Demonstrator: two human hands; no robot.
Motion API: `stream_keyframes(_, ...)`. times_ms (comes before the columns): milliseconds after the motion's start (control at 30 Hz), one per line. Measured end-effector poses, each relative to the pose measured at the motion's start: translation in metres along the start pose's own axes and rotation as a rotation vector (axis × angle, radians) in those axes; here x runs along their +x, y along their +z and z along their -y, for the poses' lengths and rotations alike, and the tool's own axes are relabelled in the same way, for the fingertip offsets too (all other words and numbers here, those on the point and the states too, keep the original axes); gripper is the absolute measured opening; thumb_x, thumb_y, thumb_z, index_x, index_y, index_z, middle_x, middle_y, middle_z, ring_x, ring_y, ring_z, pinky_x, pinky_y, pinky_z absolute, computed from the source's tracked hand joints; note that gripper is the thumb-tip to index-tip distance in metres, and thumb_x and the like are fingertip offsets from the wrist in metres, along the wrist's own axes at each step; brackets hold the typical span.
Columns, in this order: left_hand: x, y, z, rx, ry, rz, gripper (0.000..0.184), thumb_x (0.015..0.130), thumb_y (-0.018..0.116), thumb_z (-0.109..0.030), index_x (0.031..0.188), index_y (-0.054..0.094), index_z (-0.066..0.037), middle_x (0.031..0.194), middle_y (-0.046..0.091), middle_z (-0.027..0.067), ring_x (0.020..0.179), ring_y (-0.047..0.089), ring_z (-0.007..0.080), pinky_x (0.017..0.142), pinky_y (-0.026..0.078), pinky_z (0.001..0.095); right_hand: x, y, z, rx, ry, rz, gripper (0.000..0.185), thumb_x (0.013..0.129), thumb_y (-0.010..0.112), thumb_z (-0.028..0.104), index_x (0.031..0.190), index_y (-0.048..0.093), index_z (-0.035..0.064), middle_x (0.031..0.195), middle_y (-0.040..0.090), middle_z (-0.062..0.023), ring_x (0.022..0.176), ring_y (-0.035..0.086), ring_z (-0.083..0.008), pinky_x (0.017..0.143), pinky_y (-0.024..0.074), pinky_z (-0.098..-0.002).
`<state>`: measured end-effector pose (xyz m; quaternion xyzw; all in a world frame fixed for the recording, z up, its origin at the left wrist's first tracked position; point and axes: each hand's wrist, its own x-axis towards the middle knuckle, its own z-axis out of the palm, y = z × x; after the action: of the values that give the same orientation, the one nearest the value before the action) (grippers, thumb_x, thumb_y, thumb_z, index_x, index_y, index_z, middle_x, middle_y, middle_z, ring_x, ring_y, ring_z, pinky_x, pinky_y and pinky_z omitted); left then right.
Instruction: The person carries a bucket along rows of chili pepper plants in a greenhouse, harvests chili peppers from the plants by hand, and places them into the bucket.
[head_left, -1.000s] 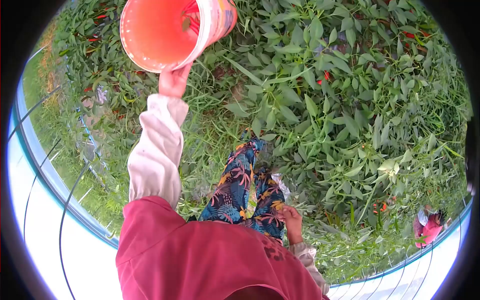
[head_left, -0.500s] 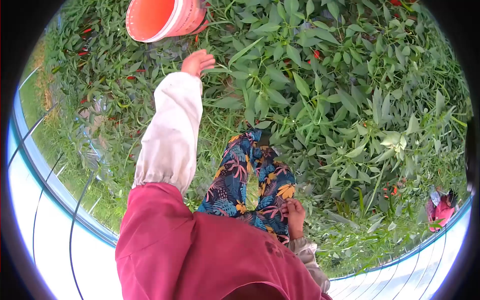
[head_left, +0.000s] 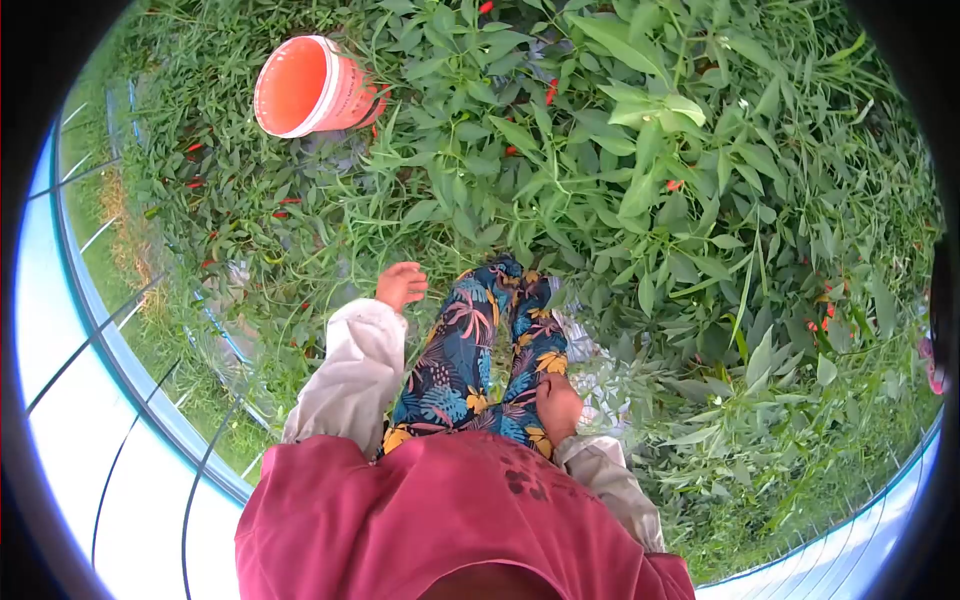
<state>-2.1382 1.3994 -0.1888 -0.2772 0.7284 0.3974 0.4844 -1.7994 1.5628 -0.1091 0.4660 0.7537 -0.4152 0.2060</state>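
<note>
My left hand (head_left: 402, 286) is held out beside my left knee, just above the weeds. Its fingers are loosely bent and nothing shows in them. My right hand (head_left: 558, 405) lies against my right thigh, on the flower-patterned trousers (head_left: 455, 375); its fingers are mostly turned out of sight. Beyond my left hand, a bucket (head_left: 345, 92) with a red-orange inside tilts its mouth to the left among the plants. Leafy pepper plants (head_left: 620, 190) spread in front and to the right, with red peppers (head_left: 551, 92) showing between the leaves.
More red peppers (head_left: 195, 184) show low in the foliage at the left. Pale sheeting (head_left: 590, 365) lies on the ground by my right leg. Dark thin hoops (head_left: 95, 335) curve along a whitish wall at the left. A pink thing (head_left: 932, 365) shows at the far right edge.
My left hand has drawn back from near the bucket towards my knee. My right hand has shifted slightly inward on the thigh. The view has shifted, and the bucket appears lower.
</note>
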Motion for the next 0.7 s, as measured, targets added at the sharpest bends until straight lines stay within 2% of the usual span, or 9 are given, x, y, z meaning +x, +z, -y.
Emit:
stream_keyframes(233,-0.016,0.037,-0.056,0.102,0.167,-0.040,0.022,0.087,0.053,-0.014,0.107,0.057,-0.006,0.095,0.063,0.0109,0.081,0.063,0.0202,0.066,0.052,0.0319,-0.005,0.011,-0.019,0.091,0.100,-0.092,0.015,0.081,0.050,0.023,0.081,0.061,0.0124,0.076,0.063,-0.0108,0.067,0.061,-0.0321,0.060,0.0488,-0.0429)
stream_keyframes(400,-0.024,0.079,-0.081,0.222,0.320,0.084,0.019,0.088,0.053,-0.012,0.105,0.058,-0.005,0.091,0.064,0.0068,0.077,0.061,0.0151,0.064,0.049,0.0273,-0.014,0.012,-0.013,0.157,0.178,-0.078,0.014,0.081,0.051,0.023,0.080,0.061,0.0129,0.076,0.064,-0.0113,0.066,0.061,-0.0324,0.060,0.0487,-0.0428)
stream_keyframes(567,-0.029,0.093,-0.075,0.413,0.389,0.171,0.020,0.087,0.054,-0.013,0.106,0.058,-0.005,0.091,0.064,0.0045,0.077,0.060,0.0120,0.066,0.047,0.0254,-0.012,0.019,-0.001,0.188,0.184,-0.080,0.014,0.080,0.052,0.023,0.081,0.061,0.0120,0.075,0.063,-0.0125,0.066,0.061,-0.0329,0.061,0.0484,-0.0427)
stream_keyframes(700,-0.022,0.085,-0.055,0.376,0.345,0.214,0.020,0.087,0.053,-0.013,0.105,0.058,-0.006,0.088,0.063,0.0033,0.076,0.058,0.0107,0.065,0.046,0.0248,-0.008,0.021,0.011,0.194,0.171,-0.091,0.015,0.080,0.052,0.023,0.083,0.062,0.0121,0.075,0.063,-0.0125,0.067,0.061,-0.0329,0.061,0.0484,-0.0425)
